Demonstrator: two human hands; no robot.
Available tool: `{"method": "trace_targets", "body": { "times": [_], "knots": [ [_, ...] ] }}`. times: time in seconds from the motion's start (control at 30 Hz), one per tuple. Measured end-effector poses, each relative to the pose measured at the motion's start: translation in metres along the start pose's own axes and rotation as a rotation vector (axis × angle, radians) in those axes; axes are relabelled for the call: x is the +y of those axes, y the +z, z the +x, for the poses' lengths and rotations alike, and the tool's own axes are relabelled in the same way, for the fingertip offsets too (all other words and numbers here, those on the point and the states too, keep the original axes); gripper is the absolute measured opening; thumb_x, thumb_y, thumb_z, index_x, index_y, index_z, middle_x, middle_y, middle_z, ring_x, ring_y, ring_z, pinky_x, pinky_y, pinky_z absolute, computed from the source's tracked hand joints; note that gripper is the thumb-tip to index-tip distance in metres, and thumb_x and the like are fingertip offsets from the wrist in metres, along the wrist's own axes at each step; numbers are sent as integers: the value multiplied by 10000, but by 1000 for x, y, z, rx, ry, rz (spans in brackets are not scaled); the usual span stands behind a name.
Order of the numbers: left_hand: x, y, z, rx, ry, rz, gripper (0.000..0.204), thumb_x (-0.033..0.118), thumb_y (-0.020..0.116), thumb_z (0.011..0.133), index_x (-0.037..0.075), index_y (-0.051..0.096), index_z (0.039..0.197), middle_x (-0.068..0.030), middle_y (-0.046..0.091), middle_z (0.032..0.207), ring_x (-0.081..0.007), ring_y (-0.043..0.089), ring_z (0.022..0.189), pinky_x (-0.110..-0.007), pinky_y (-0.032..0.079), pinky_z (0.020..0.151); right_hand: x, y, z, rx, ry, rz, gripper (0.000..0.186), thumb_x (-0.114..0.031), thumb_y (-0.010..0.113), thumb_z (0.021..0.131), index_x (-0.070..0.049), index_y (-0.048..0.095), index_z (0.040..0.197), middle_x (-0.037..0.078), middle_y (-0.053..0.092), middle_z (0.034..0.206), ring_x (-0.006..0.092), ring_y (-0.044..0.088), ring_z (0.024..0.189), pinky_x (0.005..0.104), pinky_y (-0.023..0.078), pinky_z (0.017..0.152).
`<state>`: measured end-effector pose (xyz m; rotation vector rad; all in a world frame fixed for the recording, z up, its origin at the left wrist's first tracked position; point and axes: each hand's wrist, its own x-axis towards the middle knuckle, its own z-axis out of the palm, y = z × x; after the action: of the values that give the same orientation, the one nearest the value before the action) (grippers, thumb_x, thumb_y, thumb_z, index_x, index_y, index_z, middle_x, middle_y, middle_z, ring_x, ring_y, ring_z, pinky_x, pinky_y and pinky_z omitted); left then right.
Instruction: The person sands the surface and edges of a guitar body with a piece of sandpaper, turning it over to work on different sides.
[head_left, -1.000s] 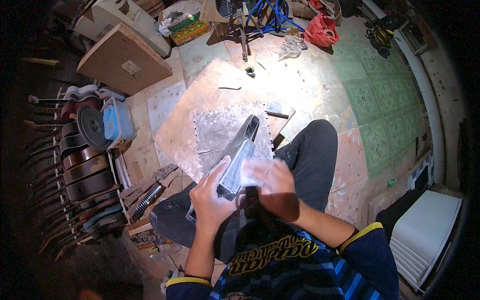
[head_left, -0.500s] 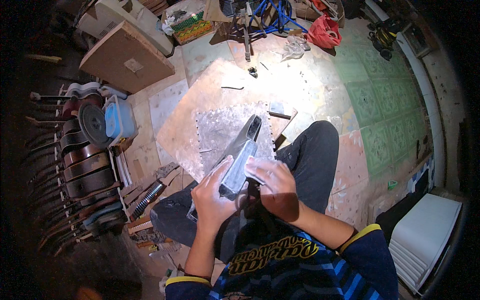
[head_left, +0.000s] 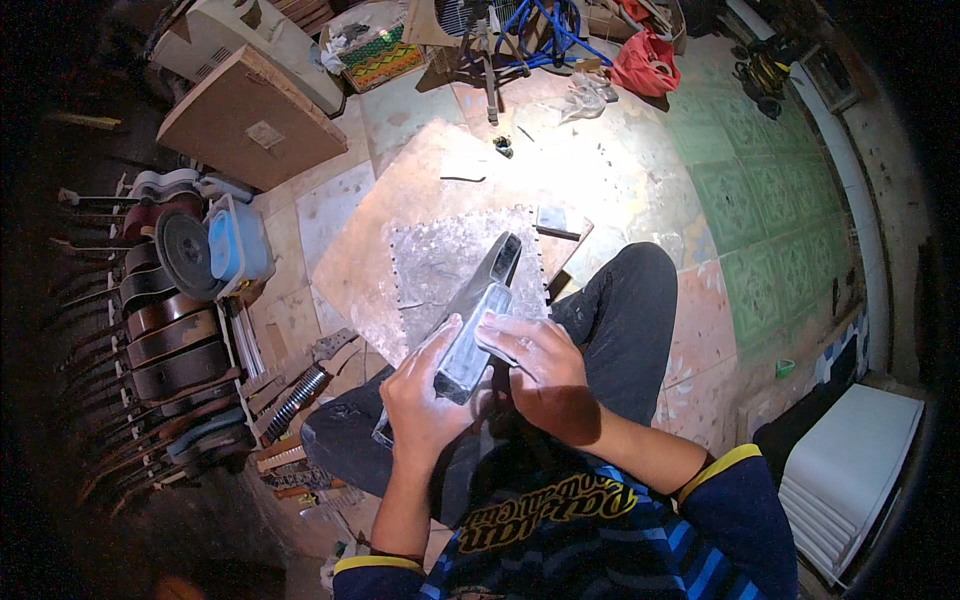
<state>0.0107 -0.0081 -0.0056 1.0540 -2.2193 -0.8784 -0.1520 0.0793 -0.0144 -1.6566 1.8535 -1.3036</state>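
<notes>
A long grey box-shaped piece (head_left: pixel 470 348), coated in pale dust, lies slantwise above my lap. My left hand (head_left: pixel 420 385) is closed round its left side, with the thumb along the upper edge. Dusty fingers of my right hand (head_left: pixel 540 360) press together against its right face. A thin pale edge shows under those fingertips, too small to name. Just beyond is a dark grey part with a hollow, rounded end (head_left: pixel 507 258); whether it joins the held piece, I cannot tell. Below them sits a dusty grey mat (head_left: pixel 430 255) with a toothed edge, on a brown board (head_left: pixel 350 250).
A small grey block (head_left: pixel 556 222) rests on the board's right side. At left, curved dark pieces hang in a row (head_left: pixel 175 345) beside a blue container (head_left: pixel 235 240). A large brown panel (head_left: pixel 250 120) leans behind. Red bag (head_left: pixel 645 65) at back; white slatted casing (head_left: pixel 850 475) at right.
My right hand has slid slightly left over the grey piece's face. The piece has shifted a little left, with my left hand still round it.
</notes>
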Motion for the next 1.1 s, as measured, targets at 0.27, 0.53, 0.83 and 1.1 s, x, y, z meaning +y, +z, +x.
{"method": "trace_targets", "body": {
  "times": [0.27, 0.53, 0.83, 1.1],
  "knots": [
    [4, 0, 2, -8, 3, 14, 614, 258, 874, 689, -2, 695, 1215, -201, 730, 1153, -329, 733, 1029, -388, 573, 890, 9, -3, 2, -6, -24, -16, 546, 103, 470, 733, -2, 676, 1228, 201, 690, 1196, 363, 645, 1135, 397, 487, 1041],
    [6, -3, 1, -6, 43, 14, 735, 421, 899, 671, 13, 685, 1243, -198, 719, 1181, -338, 715, 1069, -394, 561, 909, 67, 12, 10, 35, 312, 269, 486, 26, 555, 776, 34, 642, 1255, 212, 682, 1191, 333, 662, 1130, 362, 486, 1019],
    [5, -3, 0, -8, 42, 15, 615, 249, 862, 683, 41, 695, 1236, -151, 725, 1203, -289, 728, 1053, -366, 569, 906, 69, 8, 3, -36, 330, 294, 544, -62, 630, 826, -2, 580, 1365, 187, 647, 1275, 290, 622, 1200, 359, 445, 1065],
    [10, 0, -6, -33, 48, 24, 579, 223, 830, 706, 63, 693, 1245, -135, 707, 1253, -277, 702, 1124, -372, 560, 928, 76, -37, 19, -340, 154, 281, 558, -116, 709, 874, -45, 568, 1409, 167, 647, 1320, 277, 624, 1210, 363, 447, 1069]
  ]
}}
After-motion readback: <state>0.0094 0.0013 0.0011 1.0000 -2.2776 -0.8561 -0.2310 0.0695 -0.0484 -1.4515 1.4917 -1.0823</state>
